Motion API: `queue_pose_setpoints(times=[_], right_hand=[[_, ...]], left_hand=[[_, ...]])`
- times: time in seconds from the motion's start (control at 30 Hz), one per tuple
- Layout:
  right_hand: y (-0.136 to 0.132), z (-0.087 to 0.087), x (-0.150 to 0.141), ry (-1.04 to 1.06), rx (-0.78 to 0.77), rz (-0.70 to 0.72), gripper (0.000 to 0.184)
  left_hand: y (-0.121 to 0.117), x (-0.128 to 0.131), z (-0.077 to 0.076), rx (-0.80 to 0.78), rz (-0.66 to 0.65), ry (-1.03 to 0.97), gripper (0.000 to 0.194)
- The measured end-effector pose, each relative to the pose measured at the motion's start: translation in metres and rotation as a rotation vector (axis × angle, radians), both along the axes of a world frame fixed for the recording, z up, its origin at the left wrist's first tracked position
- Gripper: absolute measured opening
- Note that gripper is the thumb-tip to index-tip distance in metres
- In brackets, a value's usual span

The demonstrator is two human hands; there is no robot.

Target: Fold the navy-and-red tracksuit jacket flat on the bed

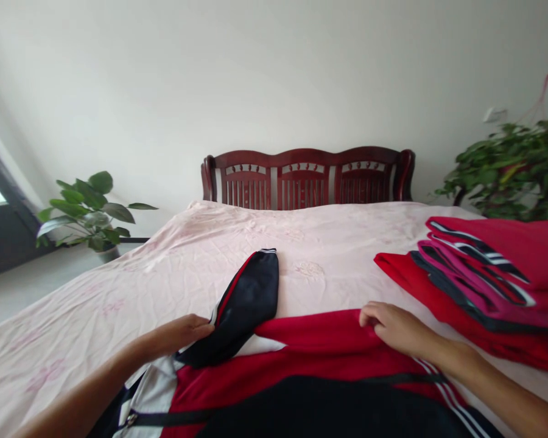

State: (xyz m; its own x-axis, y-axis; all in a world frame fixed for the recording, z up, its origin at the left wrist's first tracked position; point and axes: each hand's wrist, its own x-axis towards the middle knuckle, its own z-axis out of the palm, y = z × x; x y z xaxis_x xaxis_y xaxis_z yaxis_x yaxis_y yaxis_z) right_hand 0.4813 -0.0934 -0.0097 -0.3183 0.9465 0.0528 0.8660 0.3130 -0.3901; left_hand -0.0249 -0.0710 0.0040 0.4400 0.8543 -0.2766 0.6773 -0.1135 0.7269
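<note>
A red, navy and white jacket [301, 371] lay spread on the pink bedsheet [164, 267]. The left hand [182, 333] pinched the edge of its navy sleeve [249, 298], which was folded up across the sheet. The right hand [393, 327] rested knuckles-up on the red fabric at the jacket's upper edge. A stack of folded red garments [488, 286] sat to the right. Wooden headboard [307, 177] behind; potted plants at left [89, 213] and right [516, 170].

A pink sheet [173, 267] covers the bed, with a dark wooden headboard [307, 177] at its far edge. Folded red clothes [488, 286] sit stacked along the right edge. Potted plants stand left [87, 213] and right [516, 170] against a white wall.
</note>
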Motion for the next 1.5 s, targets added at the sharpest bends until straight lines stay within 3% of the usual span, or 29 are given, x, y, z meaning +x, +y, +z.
queue_pose_setpoints(times=[0.13,0.3,0.47,0.63,0.8,0.97,1.07,1.13,1.3,1.5], right_hand=[[0.031,-0.003,-0.042,0.314,-0.074,-0.071,0.033],[0.07,-0.012,-0.123,0.911,-0.451,-0.374,0.042],[0.102,-0.015,-0.189,1.107,-0.613,-0.462,0.02],[0.115,-0.01,-0.222,1.304,-0.712,-0.51,0.013],[0.098,0.011,-0.216,1.518,-0.638,-0.533,0.02],[0.012,0.017,-0.177,1.728,-0.479,-0.44,0.022],[-0.042,0.005,-0.151,1.66,-0.739,-0.57,0.021],[-0.06,-0.002,-0.138,1.634,-0.89,-0.633,0.02],[-0.048,-0.001,-0.125,1.674,-0.853,-0.625,0.014],[-0.025,0.001,-0.15,1.592,-0.873,-0.653,0.014]], left_hand=[[-0.001,0.013,0.018,0.006,0.009,-0.188,0.05],[-0.01,0.015,0.024,-0.111,-0.111,-0.334,0.045],[-0.01,0.008,0.025,-0.194,-0.153,-0.429,0.047],[-0.007,0.001,0.026,-0.259,-0.111,-0.392,0.043],[-0.005,-0.009,0.029,-0.159,-0.021,-0.302,0.05],[-0.009,-0.028,0.018,-0.059,0.005,-0.15,0.052],[-0.012,-0.031,0.004,0.016,-0.06,0.057,0.049],[-0.014,-0.027,-0.003,0.075,-0.094,0.165,0.047],[-0.022,-0.015,-0.004,0.094,-0.077,0.141,0.043],[-0.025,-0.011,0.001,-0.015,-0.109,0.125,0.044]])
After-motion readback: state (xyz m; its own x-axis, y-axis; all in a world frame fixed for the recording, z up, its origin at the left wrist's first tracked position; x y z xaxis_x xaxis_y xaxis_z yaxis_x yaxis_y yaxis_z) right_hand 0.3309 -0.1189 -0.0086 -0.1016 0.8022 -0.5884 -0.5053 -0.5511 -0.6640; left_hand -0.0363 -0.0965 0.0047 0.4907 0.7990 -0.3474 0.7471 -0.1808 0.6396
